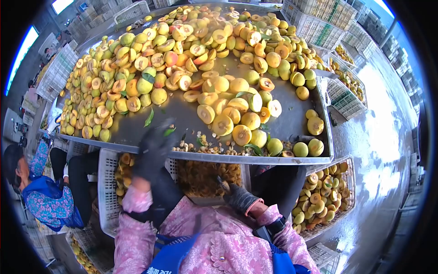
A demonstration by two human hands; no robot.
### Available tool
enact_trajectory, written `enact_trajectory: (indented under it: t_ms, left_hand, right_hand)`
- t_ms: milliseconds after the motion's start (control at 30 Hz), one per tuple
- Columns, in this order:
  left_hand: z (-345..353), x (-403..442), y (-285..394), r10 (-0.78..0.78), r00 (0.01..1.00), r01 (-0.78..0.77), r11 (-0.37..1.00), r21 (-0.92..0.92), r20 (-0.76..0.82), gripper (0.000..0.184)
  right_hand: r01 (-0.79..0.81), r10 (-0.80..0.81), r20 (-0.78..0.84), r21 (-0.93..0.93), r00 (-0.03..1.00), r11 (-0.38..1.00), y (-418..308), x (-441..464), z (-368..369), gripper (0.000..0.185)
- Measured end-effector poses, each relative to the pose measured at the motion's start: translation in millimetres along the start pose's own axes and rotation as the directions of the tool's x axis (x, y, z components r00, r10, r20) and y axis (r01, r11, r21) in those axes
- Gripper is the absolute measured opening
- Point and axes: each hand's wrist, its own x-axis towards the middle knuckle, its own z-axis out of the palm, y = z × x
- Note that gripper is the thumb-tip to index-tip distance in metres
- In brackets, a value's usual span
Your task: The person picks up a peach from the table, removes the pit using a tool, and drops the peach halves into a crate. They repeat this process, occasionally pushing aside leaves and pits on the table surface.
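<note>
Far left: a co-worker (48,196) in flowered sleeves and blue apron, partly lost in the round dark border. Next, a pale plastic crate (106,192), slotted walls, its fruit half covered by the wearer's left arm.

Fruit (171,58) heaped across the metal counter (273,160), from its left end nearly to the right: yellow-green, some blushed red, round wholes mixed with cut halves, hollows rough and brownish. Lower layers buried. Leaf (149,118), green and pointed, lies just above the left hand (154,148). That hand, dark-gloved, is over the counter's near rim, badly smeared; cannot tell whether it grips anything.

Centre: scraps (219,147), small and pale, along the rim. Below, a middle crate of brownish pieces (207,178), too blurred to name, top cut off by the counter. Right hand (239,197), in a grey knit glove, is curled round a slim dark tool (222,182); type unclear.

Right: another crate (351,182) of fruit, partly behind leg and counter. Floor (383,137) beyond is wet, glaring.
</note>
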Motion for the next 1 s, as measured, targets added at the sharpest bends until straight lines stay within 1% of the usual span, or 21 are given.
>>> enact_trajectory:
  t_ms: [33, 67, 100, 200, 267, 300, 367, 400, 433, 467, 500, 533, 600, 633, 733, 767, 833, 867, 900, 933, 1000]
  left_hand:
    - [18.8, 17.7, 2.7, 0.122, 0.991, -0.121, 0.992, -0.018, 0.054, 0.041]
    - [37.0, 35.8, 3.9, 0.235, 0.971, -0.237, 0.965, 0.109, 0.035, 0.04]
    - [53.4, 51.4, 1.0, 0.346, 0.938, -0.343, 0.91, 0.234, 0.032, 0.04]
    - [96.7, 81.0, -23.7, 0.156, 0.979, -0.148, 0.987, -0.068, 0.13, 0.04]
    - [107.4, 80.0, -24.1, 0.083, 0.966, -0.054, 0.991, -0.123, 0.247, 0.045]
    - [111.2, 77.8, -25.0, 0.048, 0.95, -0.003, 0.99, -0.144, 0.309, 0.047]
    - [115.8, 73.8, -32.2, -0.004, 0.943, 0.056, 0.988, -0.145, 0.334, 0.049]
    - [117.2, 71.2, -34.8, -0.031, 0.938, 0.086, 0.986, -0.146, 0.345, 0.05]
    - [118.4, 68.2, -35.9, -0.13, 0.925, 0.244, 0.922, -0.299, 0.356, 0.05]
    - [119.0, 65.3, -36.4, -0.223, 0.898, 0.387, 0.811, -0.439, 0.379, 0.049]
    - [118.8, 62.7, -36.1, -0.305, 0.858, 0.504, 0.657, -0.561, 0.414, 0.048]
    - [113.3, 58.6, -29.5, -0.317, 0.827, 0.562, 0.495, -0.663, 0.464, 0.046]
    - [94.3, 45.1, -6.4, -0.302, 0.765, 0.622, 0.118, -0.774, 0.569, 0.041]
    - [91.1, 37.3, -0.6, -0.208, 0.819, 0.551, 0.023, -0.834, 0.535, 0.038]
    - [77.4, 17.2, 16.0, -0.168, 0.792, 0.589, -0.044, -0.807, 0.587, 0.038]
    - [69.9, 8.2, 28.4, -0.188, 0.795, 0.57, -0.09, -0.817, 0.576, 0.037]
    - [73.0, -7.2, 28.6, -0.195, 0.829, 0.532, -0.011, -0.847, 0.524, 0.034]
    - [76.0, -16.3, 25.5, -0.196, 0.845, 0.512, 0.028, -0.858, 0.498, 0.033]
    - [76.4, -22.4, 26.9, -0.176, 0.87, 0.485, 0.149, -0.862, 0.46, 0.03]
    - [75.8, -27.6, 29.9, -0.155, 0.894, 0.448, 0.268, -0.853, 0.421, 0.027]
    - [68.3, -34.6, 41.8, -0.161, 0.784, 0.58, -0.155, -0.8, 0.6, 0.026]
  right_hand:
    - [-0.052, 0.052, 0.028, 0.001, 0.998, 0.999, -2.3, 0.3, -3.8, 0.034]
    - [-0.102, 0.102, 0.055, 0.0, 0.993, 0.995, -4.2, 1.1, -8.0, 0.035]
    - [-0.074, 0.074, 0.045, -0.019, 0.996, 0.997, -3.8, -0.9, -12.1, 0.034]
    - [-0.005, 0.006, 0.013, -0.088, 1.0, 0.996, 14.8, -13.4, -14.6, 0.032]
    - [0.022, -0.023, -0.008, -0.142, 1.0, 0.99, 57.7, -5.2, 6.4, 0.029]
    - [0.368, -0.397, 0.059, -0.514, 0.916, 0.775, 65.2, 0.5, 10.6, 0.023]
    - [0.3, -0.327, -0.082, -0.241, 0.942, 0.923, 81.9, -5.6, 17.9, 0.021]
    - [0.247, -0.258, -0.096, -0.117, 0.961, 0.962, 71.0, -8.4, 12.3, 0.019]
    - [0.191, -0.188, -0.11, 0.009, 0.976, 0.982, 60.1, -11.2, 6.6, 0.017]
    - [0.112, -0.105, -0.069, 0.104, 0.992, 0.988, 53.6, -11.6, 3.2, 0.016]
    - [0.016, -0.01, -0.028, 0.217, 1.0, 0.976, 39.3, -14.0, -6.3, 0.016]
    - [-0.084, 0.085, 0.012, 0.322, 0.996, 0.943, 24.9, -16.3, -15.9, 0.016]
    - [-0.302, 0.283, 0.121, 0.545, 0.952, 0.782, -17.9, -27.9, -45.4, 0.015]
    - [-0.298, 0.235, 0.184, 0.637, 0.954, 0.711, -21.2, -29.5, -52.2, 0.023]
    - [-0.173, 0.108, 0.135, 0.738, 0.985, 0.653, -33.1, -33.9, -54.9, 0.023]
    - [-0.133, 0.073, 0.112, 0.737, 0.991, 0.663, -41.1, -35.3, -55.4, 0.024]
    - [0.128, -0.146, -0.021, 0.614, 0.989, 0.778, -48.4, -29.9, -51.3, 0.023]
    - [0.002, -0.052, 0.055, 0.666, 0.997, 0.746, -56.5, -31.3, -53.0, 0.023]
    - [-0.123, 0.042, 0.13, 0.706, 0.991, 0.697, -72.6, -32.8, -57.9, 0.023]
    - [-0.081, 0.033, 0.085, 0.65, 0.996, 0.755, -73.2, -30.8, -52.5, 0.023]
    - [-0.004, 0.007, -0.004, 0.519, 1.0, 0.855, -67.3, -24.7, -43.4, 0.022]
